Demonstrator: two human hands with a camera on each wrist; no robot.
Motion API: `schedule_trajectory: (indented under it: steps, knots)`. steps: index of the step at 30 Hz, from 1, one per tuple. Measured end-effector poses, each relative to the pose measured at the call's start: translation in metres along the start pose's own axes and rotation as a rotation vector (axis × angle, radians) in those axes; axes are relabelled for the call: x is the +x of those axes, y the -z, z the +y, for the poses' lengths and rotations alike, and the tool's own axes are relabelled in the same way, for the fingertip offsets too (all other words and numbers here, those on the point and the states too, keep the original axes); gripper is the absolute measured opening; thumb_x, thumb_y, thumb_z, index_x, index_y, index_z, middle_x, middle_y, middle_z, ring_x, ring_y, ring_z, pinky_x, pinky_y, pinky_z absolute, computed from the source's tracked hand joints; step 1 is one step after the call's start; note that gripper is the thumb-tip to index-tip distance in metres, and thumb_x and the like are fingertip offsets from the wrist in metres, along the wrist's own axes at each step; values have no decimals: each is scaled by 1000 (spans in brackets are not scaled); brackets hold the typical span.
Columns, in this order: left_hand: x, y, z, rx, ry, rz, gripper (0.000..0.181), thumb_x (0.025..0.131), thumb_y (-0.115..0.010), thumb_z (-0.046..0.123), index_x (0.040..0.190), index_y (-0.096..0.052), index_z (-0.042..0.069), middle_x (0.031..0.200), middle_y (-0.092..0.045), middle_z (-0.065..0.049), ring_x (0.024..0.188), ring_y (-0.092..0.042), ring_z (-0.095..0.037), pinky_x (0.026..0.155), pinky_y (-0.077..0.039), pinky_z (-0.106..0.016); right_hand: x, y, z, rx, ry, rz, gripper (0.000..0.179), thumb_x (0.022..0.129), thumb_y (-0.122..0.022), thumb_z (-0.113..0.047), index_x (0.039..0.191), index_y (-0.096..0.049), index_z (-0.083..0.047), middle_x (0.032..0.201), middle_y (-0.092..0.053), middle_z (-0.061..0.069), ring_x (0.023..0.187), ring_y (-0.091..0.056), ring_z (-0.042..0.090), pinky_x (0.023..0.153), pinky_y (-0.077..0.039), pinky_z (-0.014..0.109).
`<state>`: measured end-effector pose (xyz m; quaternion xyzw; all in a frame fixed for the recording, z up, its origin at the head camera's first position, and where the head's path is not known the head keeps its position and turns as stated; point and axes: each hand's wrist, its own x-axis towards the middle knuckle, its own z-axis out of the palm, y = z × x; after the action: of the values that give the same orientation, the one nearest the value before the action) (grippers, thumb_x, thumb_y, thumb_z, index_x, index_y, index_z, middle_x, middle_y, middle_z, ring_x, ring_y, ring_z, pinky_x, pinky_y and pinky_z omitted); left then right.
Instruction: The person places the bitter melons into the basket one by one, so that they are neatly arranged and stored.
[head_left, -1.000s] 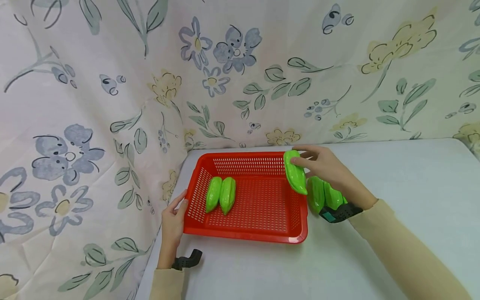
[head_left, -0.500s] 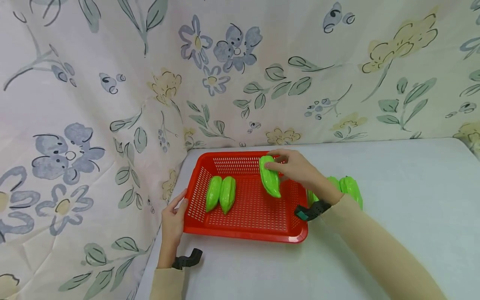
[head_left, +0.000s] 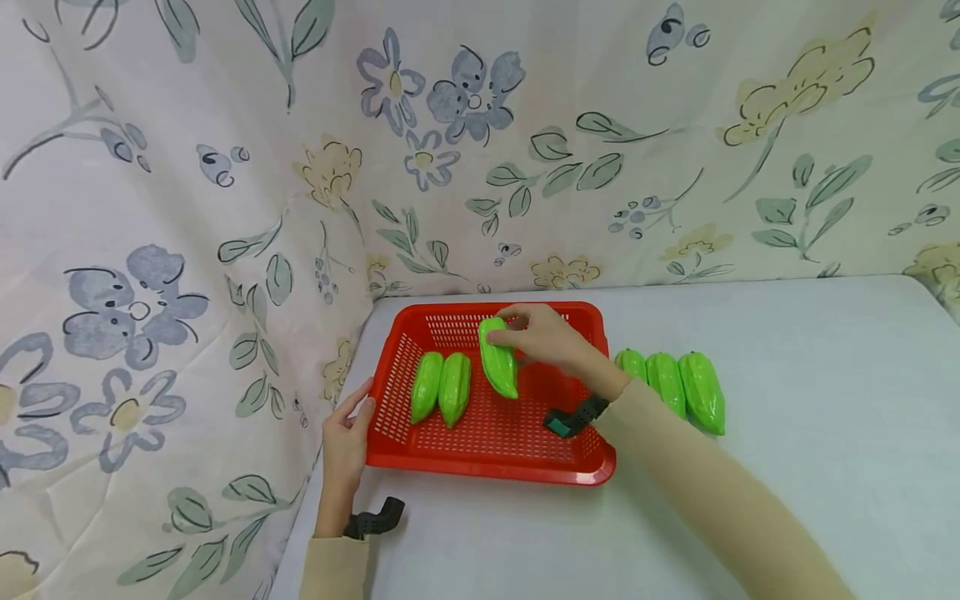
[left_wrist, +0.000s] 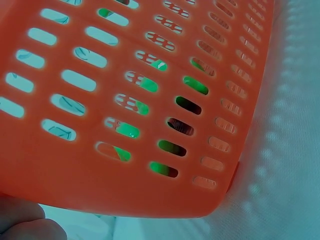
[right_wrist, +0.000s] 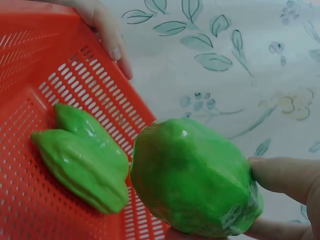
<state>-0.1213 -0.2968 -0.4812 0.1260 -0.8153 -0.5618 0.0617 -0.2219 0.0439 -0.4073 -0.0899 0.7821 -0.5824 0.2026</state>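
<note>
In the head view, my right hand pinches a glossy green ridged fruit near its upper end, over the middle of the red plastic basket. Its pointed end hangs down toward me. Seen from the right wrist, thumb and fingers press this fruit from the side. Two similar green fruits lie side by side on the basket floor at the left. My left hand holds the basket's left rim; its fingers show at the rim in the left wrist view.
Right of the basket, three more green fruits lie in a row on the white table, partly covered by my right sleeve. A floral curtain hangs behind and on the left of the table.
My right hand has carried the green fruit leftward from the basket's right edge to over its middle. The fruits on the table have come into fuller view. The left hand stays in place.
</note>
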Motion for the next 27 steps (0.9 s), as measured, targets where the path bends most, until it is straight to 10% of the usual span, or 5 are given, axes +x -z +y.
schedule_trajectory:
  steps: [14, 23, 27]
  knots:
    - [0, 1, 0, 11, 20, -11, 44, 106, -59, 42, 149, -60, 31, 133, -68, -20, 77, -72, -16, 68, -62, -24, 19, -23, 7, 52, -90, -3, 59, 96, -75, -32, 144, -58, -2, 140, -61, 18, 103, -71, 26, 86, -64, 48]
    - [0, 0, 1, -5, 26, -6, 42, 107, -58, 40, 148, -60, 31, 126, -69, -24, 76, -73, -20, 66, -62, -27, 28, -30, 16, 59, -134, -8, 53, 96, -75, -28, 136, -60, 4, 123, -65, 18, 93, -74, 25, 81, -65, 48]
    - [-1, 1, 1, -2, 19, -10, 43, 106, -58, 41, 148, -60, 30, 126, -69, -24, 75, -72, -17, 66, -62, -26, 32, -36, 18, 13, -179, -6, 31, 95, -76, -25, 108, -64, 1, 99, -64, 12, 80, -72, 23, 71, -65, 45]
